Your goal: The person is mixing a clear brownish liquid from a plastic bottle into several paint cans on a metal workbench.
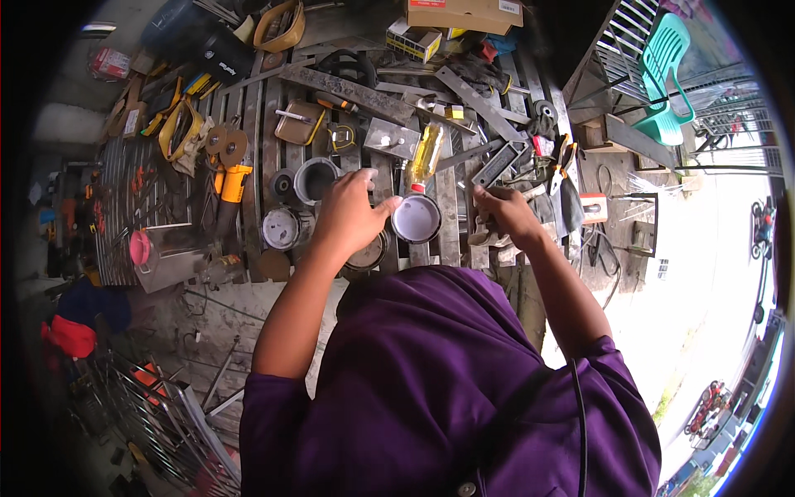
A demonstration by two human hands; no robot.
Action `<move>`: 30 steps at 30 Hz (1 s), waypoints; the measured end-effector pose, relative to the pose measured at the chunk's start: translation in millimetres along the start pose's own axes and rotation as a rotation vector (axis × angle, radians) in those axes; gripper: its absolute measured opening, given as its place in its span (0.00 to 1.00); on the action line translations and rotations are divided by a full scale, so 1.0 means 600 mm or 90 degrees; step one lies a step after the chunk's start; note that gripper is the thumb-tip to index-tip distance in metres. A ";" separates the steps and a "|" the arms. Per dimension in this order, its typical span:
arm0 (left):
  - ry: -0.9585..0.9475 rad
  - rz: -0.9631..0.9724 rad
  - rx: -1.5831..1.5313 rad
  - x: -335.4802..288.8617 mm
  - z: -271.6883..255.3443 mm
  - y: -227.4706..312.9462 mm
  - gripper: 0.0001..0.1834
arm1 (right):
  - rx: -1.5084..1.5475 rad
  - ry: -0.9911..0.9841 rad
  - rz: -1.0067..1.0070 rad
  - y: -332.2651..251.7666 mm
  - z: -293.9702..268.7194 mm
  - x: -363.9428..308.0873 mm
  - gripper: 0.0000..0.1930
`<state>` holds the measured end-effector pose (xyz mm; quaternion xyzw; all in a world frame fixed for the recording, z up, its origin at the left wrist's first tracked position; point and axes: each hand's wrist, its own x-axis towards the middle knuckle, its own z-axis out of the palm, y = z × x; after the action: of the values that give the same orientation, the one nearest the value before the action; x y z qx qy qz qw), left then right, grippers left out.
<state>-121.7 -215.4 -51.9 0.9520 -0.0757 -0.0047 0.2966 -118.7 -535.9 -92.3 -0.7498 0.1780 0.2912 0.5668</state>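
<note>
My left hand (349, 211) is open over the bench, thumb stretched toward the rim of a round tin (416, 219) with a whitish inside. Under that wrist lies another round tin (367, 251), partly hidden. A grey cup-like container (316, 181) stands just beyond its fingers. Curled fingers close my right hand (512, 217), beside a dark angled metal tool (500, 162) and a crumpled cloth-like bundle (490, 235); what it grips is hidden. Between the hands, a clear bottle of yellow liquid (427, 154) lies with its red cap against the tin's far edge.
The slatted metal bench holds pliers (565, 157), a tape measure (341, 137), a small tray (300, 122), metal bars (356, 94) and an orange power tool (235, 180). A cardboard box (464, 14) sits at the far edge. A green plastic chair (665, 79) stands far right.
</note>
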 end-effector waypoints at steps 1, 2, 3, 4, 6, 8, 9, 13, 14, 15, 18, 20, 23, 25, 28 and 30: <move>0.001 0.002 0.001 -0.020 -0.009 -0.001 0.29 | 0.076 0.024 0.007 0.018 -0.013 -0.006 0.26; -0.019 -0.084 -0.120 -0.037 -0.020 -0.001 0.27 | 0.189 0.000 -0.010 0.034 -0.026 -0.010 0.22; -0.035 -0.175 -0.242 -0.057 -0.031 0.007 0.24 | 0.186 -0.005 -0.012 0.032 -0.022 -0.018 0.22; -0.032 -0.194 -0.244 -0.071 -0.036 0.019 0.24 | 0.182 -0.014 -0.029 0.028 -0.017 -0.024 0.24; 0.005 -0.125 -0.186 -0.081 -0.010 0.019 0.24 | 0.069 -0.026 -0.083 0.001 0.004 -0.035 0.28; 0.045 -0.026 -0.096 -0.075 0.015 0.031 0.27 | -0.135 -0.002 -0.106 -0.017 0.037 -0.020 0.35; 0.037 -0.043 -0.017 -0.070 0.029 0.033 0.32 | -0.240 0.019 -0.126 -0.027 0.061 -0.012 0.39; -0.169 -0.117 0.206 -0.024 0.048 0.048 0.36 | -0.504 -0.034 -0.174 -0.038 0.138 0.062 0.51; -0.235 -0.139 0.185 0.005 0.087 0.036 0.26 | -0.514 -0.017 -0.208 -0.020 0.137 0.084 0.47; -0.166 -0.116 0.190 0.016 0.132 0.027 0.14 | -0.560 -0.051 -0.198 -0.031 0.135 0.088 0.42; -0.167 -0.093 0.202 0.061 0.230 0.021 0.13 | -0.653 -0.035 -0.345 0.044 0.100 0.179 0.41; -0.242 -0.077 0.192 0.060 0.232 0.023 0.15 | -0.669 -0.062 -0.321 0.037 0.095 0.169 0.38; -0.251 -0.064 0.210 0.046 0.216 0.019 0.17 | -0.616 -0.036 -0.271 0.037 0.114 0.159 0.31; -0.211 -0.026 0.206 0.047 0.235 0.001 0.18 | -0.615 0.005 -0.277 0.029 0.123 0.146 0.31; -0.220 -0.043 0.165 0.032 0.194 0.005 0.20 | -0.605 -0.037 -0.222 -0.004 0.136 0.126 0.31; -0.175 -0.024 0.179 0.028 0.189 0.010 0.15 | -0.607 -0.010 -0.215 0.007 0.131 0.121 0.30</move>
<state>-112.1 -286.8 -141.5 0.9757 -0.0973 -0.1297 0.1474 -84.0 -457.8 -156.4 -0.9415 -0.1028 0.2498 0.2015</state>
